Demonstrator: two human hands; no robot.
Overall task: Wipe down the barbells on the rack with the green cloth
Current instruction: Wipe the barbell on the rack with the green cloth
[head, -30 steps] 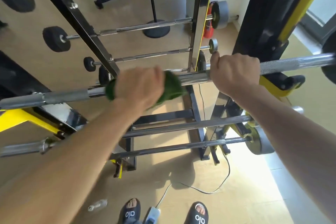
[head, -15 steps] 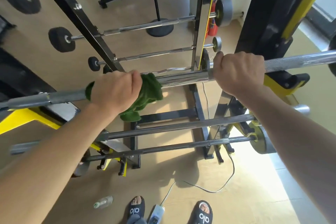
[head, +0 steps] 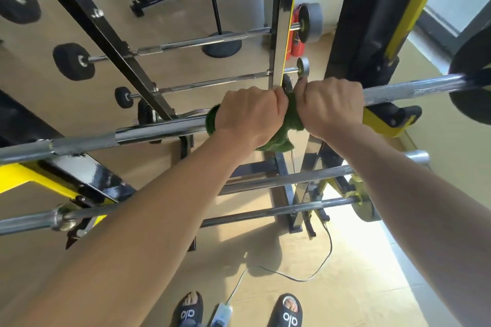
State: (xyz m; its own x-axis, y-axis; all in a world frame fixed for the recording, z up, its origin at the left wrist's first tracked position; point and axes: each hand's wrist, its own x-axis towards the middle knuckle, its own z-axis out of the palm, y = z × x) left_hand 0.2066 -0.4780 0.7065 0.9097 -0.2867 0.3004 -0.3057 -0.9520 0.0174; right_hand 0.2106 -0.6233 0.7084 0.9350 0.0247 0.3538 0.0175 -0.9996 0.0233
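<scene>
A chrome barbell point(head: 148, 133) runs across the view on the black and yellow rack point(head: 382, 119). My left hand point(head: 249, 111) grips the green cloth point(head: 284, 138) wrapped round this bar, near its middle. A fold of the cloth hangs below the bar between my two hands. My right hand point(head: 329, 106) grips the bare bar just to the right, touching the cloth and the left hand. A dark plate point(head: 473, 79) sits on the bar's right end.
Two more bars point(head: 281, 180) lie lower on the rack, one carrying a plate point(head: 366, 210). Further barbells point(head: 202, 42) rest on a slanted rack behind. On the floor by my sandalled feet point(head: 287, 313) lie a power strip point(head: 220, 313) and a cable point(head: 313, 273).
My left hand slid the green cloth along the bar, first leftward, then right until it met my right hand. My right hand kept its grip in place.
</scene>
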